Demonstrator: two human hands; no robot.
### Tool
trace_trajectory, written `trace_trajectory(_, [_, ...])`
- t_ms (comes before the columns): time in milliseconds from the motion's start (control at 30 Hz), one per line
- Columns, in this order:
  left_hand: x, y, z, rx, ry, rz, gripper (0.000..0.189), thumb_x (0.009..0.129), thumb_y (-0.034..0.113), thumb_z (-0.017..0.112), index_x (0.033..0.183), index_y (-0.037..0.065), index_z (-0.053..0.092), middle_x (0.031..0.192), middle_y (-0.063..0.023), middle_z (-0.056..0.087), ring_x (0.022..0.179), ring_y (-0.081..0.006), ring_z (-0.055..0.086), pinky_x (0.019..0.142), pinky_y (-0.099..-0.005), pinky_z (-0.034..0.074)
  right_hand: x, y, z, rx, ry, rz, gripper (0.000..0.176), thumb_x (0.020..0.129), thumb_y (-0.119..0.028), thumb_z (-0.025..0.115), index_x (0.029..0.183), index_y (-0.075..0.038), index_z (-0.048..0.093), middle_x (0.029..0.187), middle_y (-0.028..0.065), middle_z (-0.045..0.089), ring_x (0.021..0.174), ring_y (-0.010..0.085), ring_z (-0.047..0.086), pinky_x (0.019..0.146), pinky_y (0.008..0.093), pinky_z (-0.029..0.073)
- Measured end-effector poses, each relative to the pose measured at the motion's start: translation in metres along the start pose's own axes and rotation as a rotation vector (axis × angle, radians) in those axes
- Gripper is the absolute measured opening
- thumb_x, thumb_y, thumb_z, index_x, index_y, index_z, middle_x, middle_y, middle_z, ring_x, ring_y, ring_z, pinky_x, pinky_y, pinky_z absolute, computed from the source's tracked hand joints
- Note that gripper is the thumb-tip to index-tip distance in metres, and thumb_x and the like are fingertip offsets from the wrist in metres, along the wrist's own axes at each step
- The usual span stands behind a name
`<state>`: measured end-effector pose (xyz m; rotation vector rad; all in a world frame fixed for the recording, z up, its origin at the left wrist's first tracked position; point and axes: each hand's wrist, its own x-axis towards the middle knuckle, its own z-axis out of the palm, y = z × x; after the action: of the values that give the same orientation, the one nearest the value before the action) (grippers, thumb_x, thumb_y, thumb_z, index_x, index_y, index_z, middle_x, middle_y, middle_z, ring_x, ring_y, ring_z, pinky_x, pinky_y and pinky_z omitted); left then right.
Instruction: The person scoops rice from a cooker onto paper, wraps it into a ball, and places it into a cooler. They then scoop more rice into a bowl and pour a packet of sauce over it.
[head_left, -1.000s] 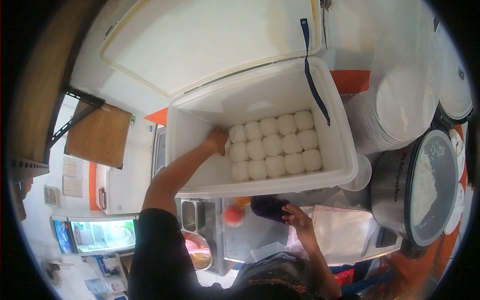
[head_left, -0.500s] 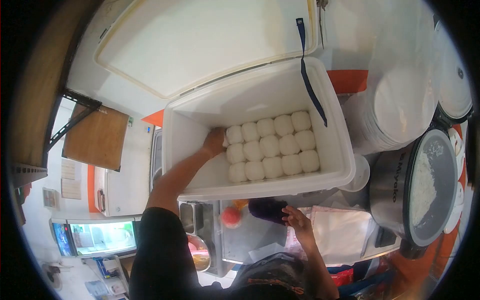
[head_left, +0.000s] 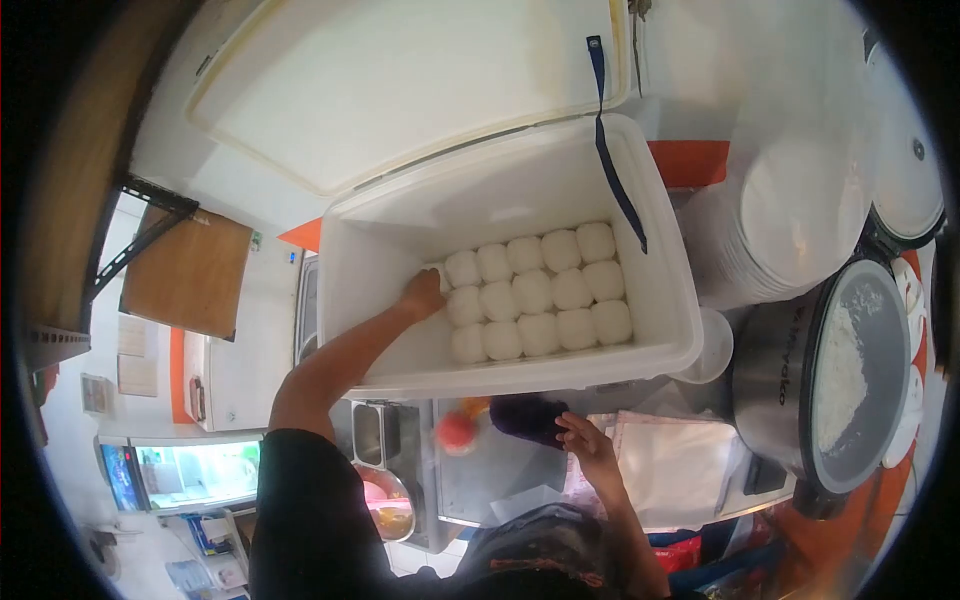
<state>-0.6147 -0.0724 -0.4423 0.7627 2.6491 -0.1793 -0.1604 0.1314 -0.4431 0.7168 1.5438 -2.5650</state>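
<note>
The left hand point(head_left: 422, 295) is inside the white cooler box point(head_left: 672, 300), with fingers bent against the leftmost of the white balls point(head_left: 536, 292); whether it grips, I cannot tell. The right hand point(head_left: 587, 450), fingers spread, touches a purple cloth point(head_left: 522, 415) below the box.

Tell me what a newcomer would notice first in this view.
The big white cooler box in the middle, lid thrown open, holds three neat rows of round white balls. The left hand reaches in and touches the left end of that block, while the right hand rests fingers on a dark purple thing below the box. At right stands an open rice cooker with white rice inside.
</note>
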Motion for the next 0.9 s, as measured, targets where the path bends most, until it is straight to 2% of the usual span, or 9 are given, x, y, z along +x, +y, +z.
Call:
trace_trajectory(133, [-0.002, 0.000, -0.025, 0.097, 0.124, 0.047, 0.037, 0.085, 0.007, 0.070, 0.117, -0.008, 0.058, 0.119, -0.0278, 0.061, 0.112, -0.0423, 0.062, 0.099, -0.0471, 0.052, 0.001, -0.001, -0.003, 0.015, 0.020, 0.032, 0.043, 0.104, -0.013, 0.063, 0.144, 0.000, 0.054, 0.138, 0.0153, 0.064, 0.117, 0.0210, 0.066, 0.102, 0.0339, 0.052])
trace_trajectory(200, [-0.001, -0.002, -0.031, 0.004, -0.019, -0.018, 0.054, 0.082, 0.015, 0.074, 0.126, -0.009, 0.054, 0.127, -0.0309, 0.059, 0.121, -0.0447, 0.058, 0.104, -0.0477, 0.048, 0.002, -0.006, -0.004, -0.020, 0.011, 0.062, 0.044, 0.103, -0.012, 0.062, 0.144, 0.001, 0.054, 0.138, 0.0161, 0.064, 0.119, 0.0217, 0.064, 0.104, 0.0344, 0.051])
trace_trajectory(333, [0.008, -0.008, 0.005, -0.016, 0.016, -0.062, 0.051, 0.082, 0.013, 0.074, 0.124, -0.009, 0.055, 0.128, -0.0293, 0.059, 0.122, -0.0445, 0.057, 0.103, -0.0490, 0.049, 0.006, 0.007, -0.004, -0.013, -0.008, 0.002, 0.045, 0.105, -0.016, 0.059, 0.146, -0.001, 0.052, 0.137, 0.0146, 0.064, 0.111, 0.0194, 0.065, 0.095, 0.0326, 0.052])
trace_trajectory(433, [0.008, -0.017, 0.035, -0.178, 0.045, -0.104, 0.051, 0.083, 0.010, 0.073, 0.126, -0.011, 0.054, 0.125, -0.0311, 0.059, 0.122, -0.0437, 0.057, 0.105, -0.0475, 0.048, 0.007, 0.002, 0.001, -0.001, -0.004, 0.033, 0.045, 0.103, -0.013, 0.063, 0.144, 0.004, 0.052, 0.138, 0.0186, 0.063, 0.123, 0.0228, 0.062, 0.106, 0.0348, 0.050])
trace_trajectory(500, [0.039, -0.052, 0.108, -0.251, 0.392, 0.073, 0.059, 0.082, 0.010, 0.074, 0.131, -0.011, 0.050, 0.130, -0.0309, 0.057, 0.124, -0.0439, 0.056, 0.107, -0.0466, 0.047, 0.008, 0.007, 0.002, -0.001, -0.009, 0.009, 0.045, 0.103, -0.012, 0.060, 0.146, 0.000, 0.053, 0.136, 0.0140, 0.064, 0.111, 0.0194, 0.065, 0.095, 0.0321, 0.052])
trace_trajectory(633, [0.016, -0.025, 0.051, -0.331, 0.206, -0.016, 0.063, 0.083, 0.007, 0.074, 0.136, -0.010, 0.046, 0.137, -0.0304, 0.053, 0.126, -0.0433, 0.055, 0.109, -0.0461, 0.046, 0.008, 0.013, 0.003, 0.008, -0.024, -0.021, 0.045, 0.103, -0.010, 0.060, 0.145, 0.000, 0.052, 0.136, 0.0142, 0.064, 0.110, 0.0195, 0.065, 0.094, 0.0323, 0.052])
trace_trajectory(733, [0.001, -0.014, 0.019, 0.009, 0.147, -0.016, 0.065, 0.083, 0.007, 0.077, 0.138, -0.009, 0.045, 0.137, -0.0307, 0.052, 0.123, -0.0431, 0.057, 0.107, -0.0442, 0.048, 0.004, -0.001, 0.000, 0.012, -0.002, 0.011, 0.045, 0.103, -0.013, 0.063, 0.143, 0.004, 0.053, 0.139, 0.0193, 0.063, 0.125, 0.0222, 0.061, 0.104, 0.0337, 0.051])
trace_trajectory(833, [-0.005, -0.007, 0.004, 0.119, 0.216, 0.095, 0.069, 0.081, 0.009, 0.081, 0.138, -0.006, 0.044, 0.135, -0.0286, 0.054, 0.119, -0.0420, 0.060, 0.101, -0.0436, 0.052, 0.002, -0.005, -0.006, -0.025, 0.012, 0.010, 0.045, 0.104, -0.015, 0.063, 0.143, 0.003, 0.053, 0.138, 0.0190, 0.063, 0.126, 0.0226, 0.061, 0.105, 0.0344, 0.050])
trace_trajectory(900, [0.002, -0.009, 0.002, 0.139, 0.100, 0.147, 0.072, 0.080, 0.010, 0.083, 0.137, -0.006, 0.043, 0.132, -0.0279, 0.056, 0.117, -0.0409, 0.062, 0.097, -0.0434, 0.055, 0.000, -0.007, -0.009, -0.056, 0.040, 0.025, 0.044, 0.104, -0.016, 0.063, 0.143, 0.002, 0.054, 0.137, 0.0183, 0.064, 0.126, 0.0230, 0.061, 0.105, 0.0349, 0.049])
